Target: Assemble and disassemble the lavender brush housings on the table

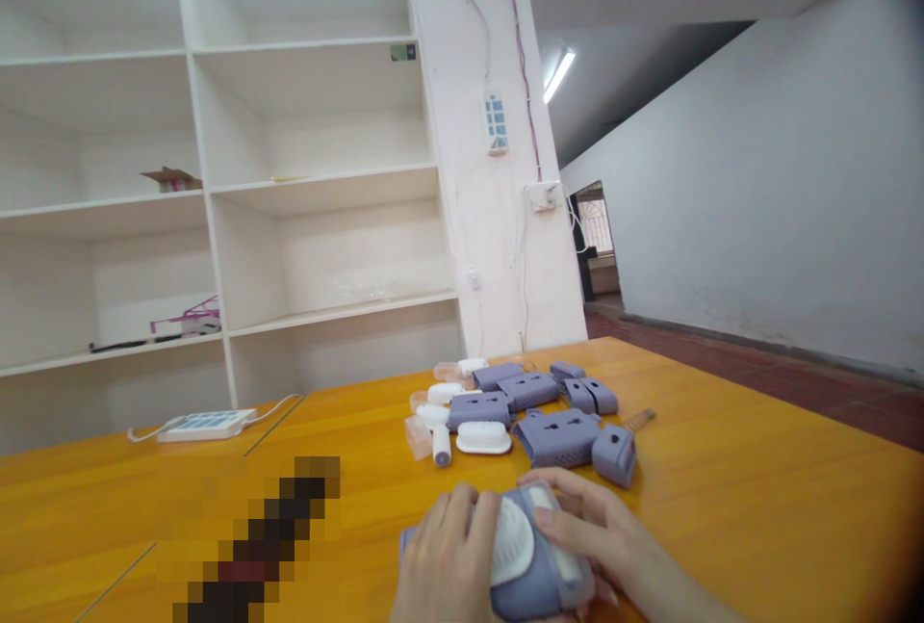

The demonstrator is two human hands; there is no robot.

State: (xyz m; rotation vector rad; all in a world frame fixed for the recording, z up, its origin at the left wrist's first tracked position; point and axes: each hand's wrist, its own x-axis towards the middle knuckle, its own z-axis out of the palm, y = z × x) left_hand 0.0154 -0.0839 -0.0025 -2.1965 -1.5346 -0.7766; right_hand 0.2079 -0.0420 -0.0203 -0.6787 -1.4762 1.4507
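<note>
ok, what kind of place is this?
Probably a small assembly workroom: purple plastic housings piled on an orange table, mostly bare white shelving behind, and both hands on one housing.

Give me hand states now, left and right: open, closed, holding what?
Left hand: closed over the purple case with the white insert, on the orange table.
Right hand: fingers curled on the same purple case, holding its right side.

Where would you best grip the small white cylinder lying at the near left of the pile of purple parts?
Probably across the middle of the white cylinder, fingers on its two long sides, coming from above. It lies flat on the orange table with its length running toward the camera. The clear cap on its left and the white oval piece on its right sit close, so the sides are tight.
</note>
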